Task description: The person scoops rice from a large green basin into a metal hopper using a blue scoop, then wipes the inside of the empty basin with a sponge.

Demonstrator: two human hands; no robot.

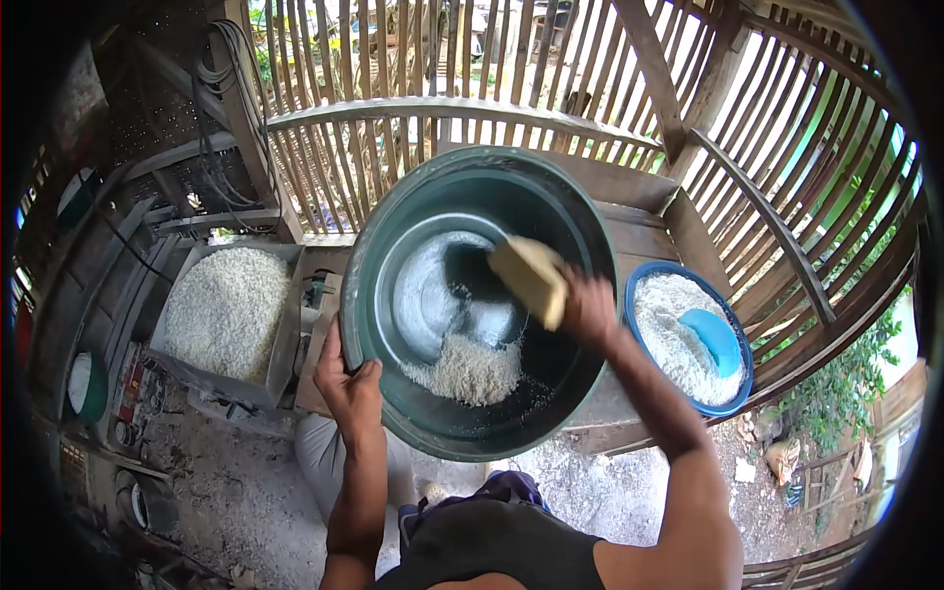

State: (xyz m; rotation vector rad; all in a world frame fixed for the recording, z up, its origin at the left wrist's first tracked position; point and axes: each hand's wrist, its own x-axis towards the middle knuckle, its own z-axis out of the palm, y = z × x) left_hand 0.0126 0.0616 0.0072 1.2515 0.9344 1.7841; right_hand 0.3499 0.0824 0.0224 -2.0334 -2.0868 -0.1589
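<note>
In front of me is a large round dark-green tub (433, 433), tilted so that its inside faces me. My left hand (349, 388) is closed on its left rim, thumb bent over the edge. A heap of white grainy material (477, 372) lies low in the tub, with loose specks around it. My right hand (587, 313), fingers wrapped, holds a tan, block-like tool (529, 281) over the tub's inside, to the upper right of the heap. Motion blurs the tool, so I cannot tell whether it is a brush or a scraper.
Left of the tub, a square metal bin (280, 379) is heaped with white grains (228, 313). At right, a blue basin (742, 379) holds white grains and a light-blue scoop (715, 341). A wooden ledge (644, 236) and slatted walls (462, 113) stand behind.
</note>
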